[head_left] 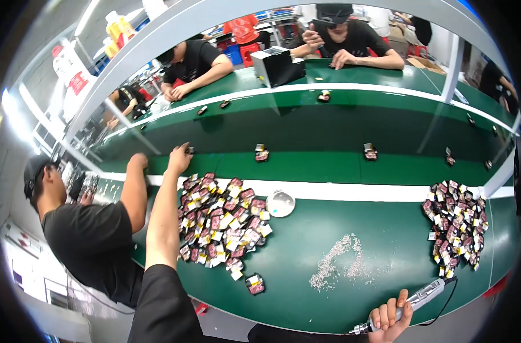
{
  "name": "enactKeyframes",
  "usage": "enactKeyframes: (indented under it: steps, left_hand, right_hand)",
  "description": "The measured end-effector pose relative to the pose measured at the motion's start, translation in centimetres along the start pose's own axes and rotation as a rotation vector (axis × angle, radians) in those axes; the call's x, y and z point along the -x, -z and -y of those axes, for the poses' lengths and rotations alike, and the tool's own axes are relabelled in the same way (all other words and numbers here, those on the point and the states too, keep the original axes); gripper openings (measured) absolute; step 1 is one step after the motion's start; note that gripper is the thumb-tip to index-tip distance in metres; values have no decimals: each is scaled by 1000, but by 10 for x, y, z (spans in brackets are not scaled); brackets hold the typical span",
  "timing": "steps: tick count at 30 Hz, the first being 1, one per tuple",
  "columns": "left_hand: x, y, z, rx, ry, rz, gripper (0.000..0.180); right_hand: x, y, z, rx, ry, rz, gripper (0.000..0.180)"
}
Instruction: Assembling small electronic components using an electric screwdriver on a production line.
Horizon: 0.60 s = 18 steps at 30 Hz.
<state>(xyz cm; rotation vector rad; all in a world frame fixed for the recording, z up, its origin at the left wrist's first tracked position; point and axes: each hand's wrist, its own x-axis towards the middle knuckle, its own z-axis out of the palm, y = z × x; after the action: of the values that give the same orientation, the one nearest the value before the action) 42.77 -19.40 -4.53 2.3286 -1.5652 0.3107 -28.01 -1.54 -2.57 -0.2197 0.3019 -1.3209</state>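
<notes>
The right hand [389, 320] gripped a slim silver powered screwdriver [412, 303] at the near edge of the green bench [340, 240]. The left hand [179, 158] reached far left, fingers closed on a small dark part [189, 150] at the conveyor belt [329, 131]. A heap of small red-and-white packets [220, 223] lay between.

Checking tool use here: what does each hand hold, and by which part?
The right hand grips a silver power screwdriver around its barrel. The left hand touches a small part on the belt.

My left hand [179, 158] reaches a small part [190, 150] on the green belt [329, 166], seemingly touching it. My right hand [389, 320] grips a silver tool [412, 303] near 2 heaps of small packets [223, 220].
</notes>
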Motion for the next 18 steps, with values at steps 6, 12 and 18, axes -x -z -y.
enactKeyframes:
  steps: [6,12,18]
  left_hand:
    - [-13,14,-11,111,-60,91,36]
    - [23,73,-206,384,-448,272,42]
    - [34,24,-221,125,-542,407,54]
  right_hand:
    - [-8,2,-7,-6,-51,19,15]
    - [-2,0,-8,19,-2,-13,14]
    - [-9,15,-7,-66,21,62,17]
